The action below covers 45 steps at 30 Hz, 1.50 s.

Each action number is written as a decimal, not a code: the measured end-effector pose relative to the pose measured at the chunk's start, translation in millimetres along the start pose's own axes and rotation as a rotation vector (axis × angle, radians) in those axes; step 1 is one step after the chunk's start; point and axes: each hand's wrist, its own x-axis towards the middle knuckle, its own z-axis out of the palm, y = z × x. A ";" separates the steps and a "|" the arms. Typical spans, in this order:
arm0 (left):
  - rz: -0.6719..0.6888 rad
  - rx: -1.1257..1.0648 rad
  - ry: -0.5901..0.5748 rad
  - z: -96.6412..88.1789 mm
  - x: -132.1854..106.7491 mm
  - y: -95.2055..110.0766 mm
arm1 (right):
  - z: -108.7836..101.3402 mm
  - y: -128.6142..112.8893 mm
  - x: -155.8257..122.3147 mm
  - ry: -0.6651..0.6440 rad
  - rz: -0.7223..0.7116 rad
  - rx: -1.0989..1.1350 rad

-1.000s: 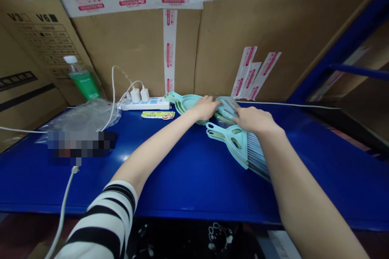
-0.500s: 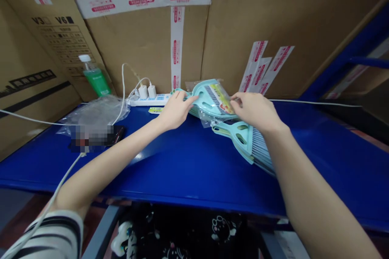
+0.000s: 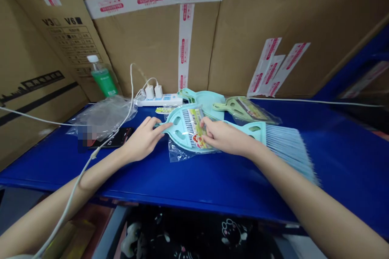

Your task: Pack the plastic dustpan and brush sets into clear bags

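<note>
A mint-green dustpan in a clear plastic bag [image 3: 185, 133] lies on the blue shelf [image 3: 212, 178] in front of me. My left hand [image 3: 142, 139] pinches its handle end at the left. My right hand [image 3: 225, 137] presses on its right side, by the colourful label. Just behind my right hand lies a mint hand brush [image 3: 282, 141] with pale blue bristles pointing right. Further back rest a bare mint dustpan [image 3: 203, 99] and a green bagged dustpan [image 3: 246, 109].
A white power strip [image 3: 158, 99] with two chargers sits against the taped cardboard boxes [image 3: 152, 40]. A green bottle [image 3: 101, 77], a crumpled clear bag [image 3: 103, 115] and a dark phone [image 3: 109, 139] lie at the left. A white cable [image 3: 75, 178] crosses my left arm.
Both hands lifted the bagged dustpan from the stack at the back and brought it down toward me onto the shelf. The green bagged dustpan beneath is now uncovered.
</note>
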 end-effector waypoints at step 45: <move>0.066 -0.283 -0.211 -13.3 -11.2 -19.3 | 13.7 5.9 16.4 0.021 0.222 0.037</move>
